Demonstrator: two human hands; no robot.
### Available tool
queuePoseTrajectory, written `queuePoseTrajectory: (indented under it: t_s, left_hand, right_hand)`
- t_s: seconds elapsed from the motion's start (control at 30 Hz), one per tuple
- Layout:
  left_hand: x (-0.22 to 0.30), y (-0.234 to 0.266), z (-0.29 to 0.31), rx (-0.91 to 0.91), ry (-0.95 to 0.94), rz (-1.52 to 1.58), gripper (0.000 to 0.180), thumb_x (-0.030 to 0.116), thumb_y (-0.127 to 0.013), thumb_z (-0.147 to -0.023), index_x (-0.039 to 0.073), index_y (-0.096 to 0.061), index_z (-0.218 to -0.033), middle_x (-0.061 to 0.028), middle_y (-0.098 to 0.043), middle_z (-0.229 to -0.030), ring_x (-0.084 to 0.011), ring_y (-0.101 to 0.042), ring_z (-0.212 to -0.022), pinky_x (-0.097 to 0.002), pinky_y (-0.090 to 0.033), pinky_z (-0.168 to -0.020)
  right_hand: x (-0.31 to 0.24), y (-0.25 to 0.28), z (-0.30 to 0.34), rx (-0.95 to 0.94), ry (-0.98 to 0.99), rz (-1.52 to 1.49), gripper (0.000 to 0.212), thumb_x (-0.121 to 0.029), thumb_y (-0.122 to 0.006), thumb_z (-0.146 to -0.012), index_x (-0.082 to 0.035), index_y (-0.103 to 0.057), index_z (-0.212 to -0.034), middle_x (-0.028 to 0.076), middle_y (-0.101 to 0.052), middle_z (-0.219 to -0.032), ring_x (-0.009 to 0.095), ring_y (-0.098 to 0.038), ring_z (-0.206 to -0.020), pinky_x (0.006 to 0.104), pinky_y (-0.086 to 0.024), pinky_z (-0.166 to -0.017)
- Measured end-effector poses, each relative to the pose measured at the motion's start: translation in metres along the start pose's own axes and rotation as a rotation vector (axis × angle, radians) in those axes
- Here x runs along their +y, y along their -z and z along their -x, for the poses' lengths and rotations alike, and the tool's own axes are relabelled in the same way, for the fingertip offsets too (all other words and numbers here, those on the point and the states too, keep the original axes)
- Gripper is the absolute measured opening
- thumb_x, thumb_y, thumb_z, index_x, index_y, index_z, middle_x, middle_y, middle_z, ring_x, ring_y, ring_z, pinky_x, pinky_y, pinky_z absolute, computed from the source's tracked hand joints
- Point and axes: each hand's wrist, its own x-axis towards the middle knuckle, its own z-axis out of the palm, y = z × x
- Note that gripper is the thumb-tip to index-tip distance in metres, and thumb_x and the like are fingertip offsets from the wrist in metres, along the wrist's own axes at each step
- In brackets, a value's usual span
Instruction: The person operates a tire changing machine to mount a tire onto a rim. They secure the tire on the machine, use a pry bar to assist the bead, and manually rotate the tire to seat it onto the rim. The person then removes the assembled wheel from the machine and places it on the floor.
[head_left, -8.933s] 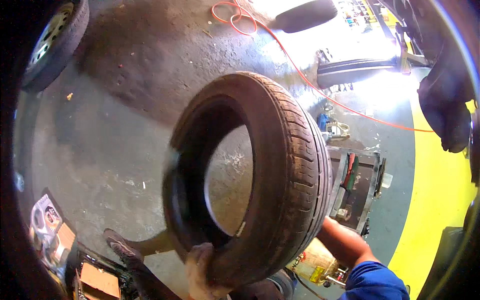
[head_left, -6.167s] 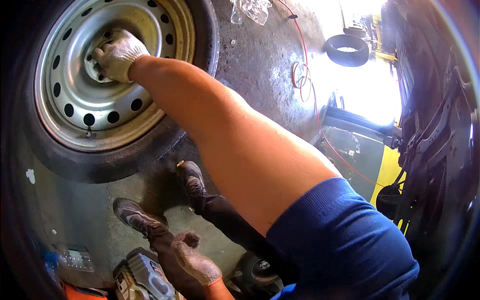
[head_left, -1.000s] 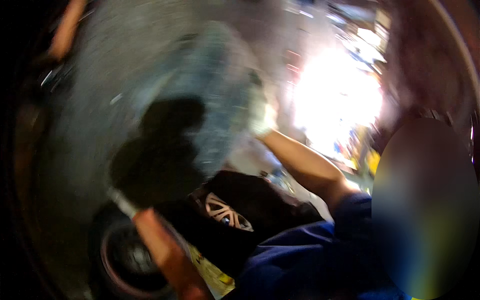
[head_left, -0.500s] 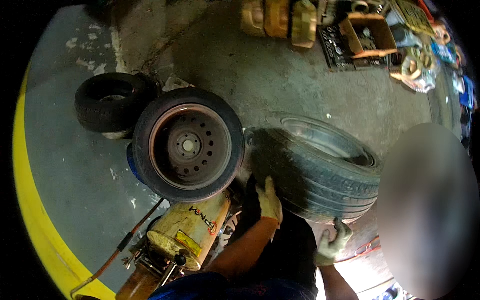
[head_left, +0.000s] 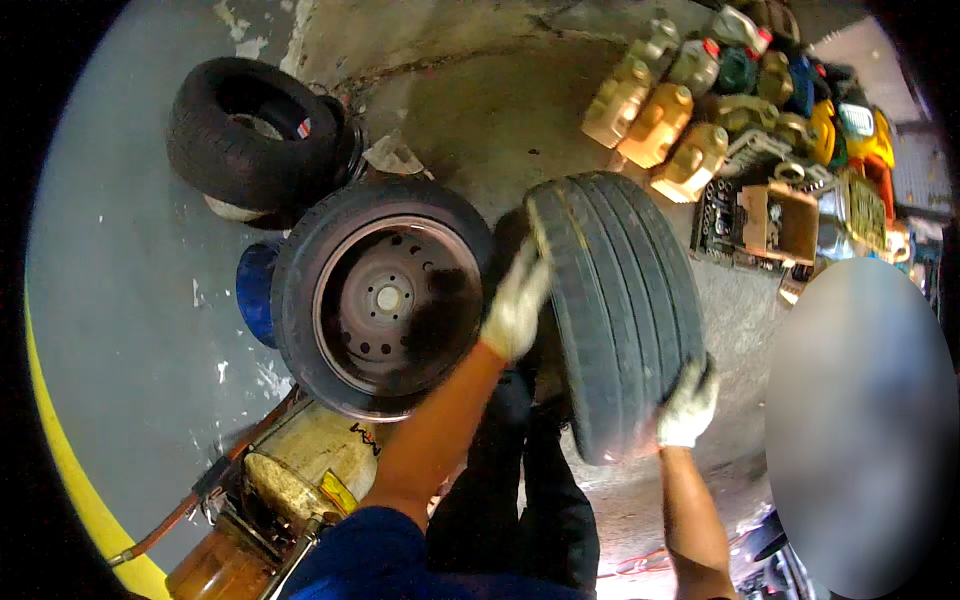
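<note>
A worn black tire (head_left: 622, 310) stands on its tread in front of me, its grooved tread turned toward me. My left hand (head_left: 518, 305), in a pale work glove, grips its left edge by the sidewall. On the lower right of the tread lies my right hand (head_left: 688, 405), gloved too, fingers curved against the rubber. Both hands hold the tire between them; its inner side is hidden. Close to its left, a wheel with a steel rim (head_left: 388, 385) and tire lies face up, with my left forearm passing over its lower edge.
Behind the wheel are another tire (head_left: 235, 165) and a blue container (head_left: 256, 292). A dirty cream-coloured tank (head_left: 325, 445) and a metal bar (head_left: 225, 470) stand at lower left. Far right are plastic jugs (head_left: 655, 125), a cardboard box (head_left: 780, 225) and a blurred shape (head_left: 860, 430).
The tire has been tipped from leaning to upright and turned, its tread now facing me. Both hands have moved up and closed against it. My view has shifted rightward.
</note>
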Motion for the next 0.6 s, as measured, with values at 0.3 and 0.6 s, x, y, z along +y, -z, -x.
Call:
queuePoseTrajectory:
  t_s: [0.3, 0.6]
  left_hand:
    - [-0.008, -0.012, 0.082, 0.269, 0.12, -0.318, 0.11, 0.046, -0.072, -0.094, -0.008, -0.005, -0.163, -0.0391, -0.029, -0.16, -0.0484, -0.035, -0.149, -0.0453, -0.031, -0.122]
    - [0.254, 0.156, -0.303, 0.511, 0.128, -0.373, 0.088, 0.056, -0.059, -0.098, 0.0, -0.031, -0.16, -0.0385, -0.031, -0.16, -0.0501, -0.039, -0.145, -0.0499, -0.036, -0.12]
  right_hand:
    - [-0.352, -0.149, -0.203, -0.548, 0.052, -0.329, 0.07, -0.055, -0.061, -0.096, 0.002, -0.062, -0.137, 0.027, -0.068, -0.128, 0.034, -0.065, -0.113, 0.0438, -0.047, -0.101]
    - [-0.216, -0.178, -0.19, -0.475, 0.308, 0.329, 0.062, -0.046, -0.041, -0.108, -0.005, -0.045, -0.154, 0.03, -0.053, -0.148, 0.05, -0.056, -0.129, 0.052, -0.047, -0.106]
